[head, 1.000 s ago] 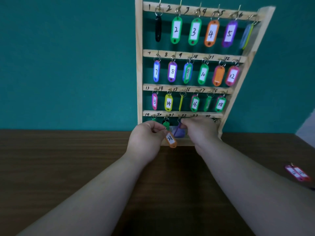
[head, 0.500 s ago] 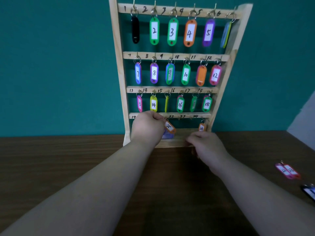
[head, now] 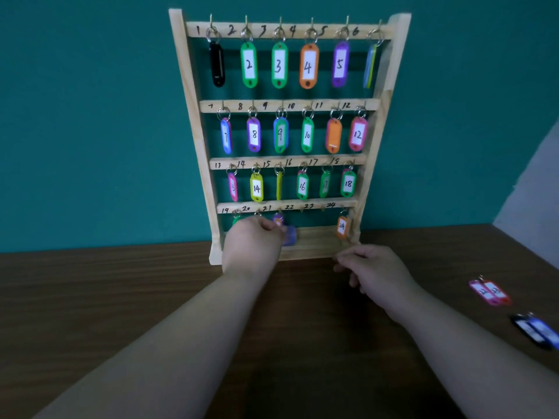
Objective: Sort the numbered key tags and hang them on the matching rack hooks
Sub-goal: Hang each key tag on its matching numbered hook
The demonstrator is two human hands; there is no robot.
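The wooden rack (head: 193, 116) leans on the teal wall with numbered tags on its hooks. Its top three rows are full. In the bottom row, orange tag 24 (head: 342, 227) hangs at the right, and a green tag (head: 236, 219) peeks out at the left. My left hand (head: 254, 244) is raised to the hook marked 21, its fingertips pinching a blurred tag (head: 279, 221) with orange and purple tints. A purple tag (head: 289, 238) shows just below it. My right hand (head: 373, 272) hovers over the table in front of the rack base, fingers loosely curled and holding nothing.
On the brown wooden table (head: 121, 297), a pink and red pair of tags (head: 490, 292) lies at the right. A black and blue pair (head: 535, 331) lies nearer the right edge. A pale wall meets the table at the far right.
My right hand has drawn back from the bottom row down to the table, uncovering tag 24. My left hand has lifted its tag up to hook 21. The view has shifted.
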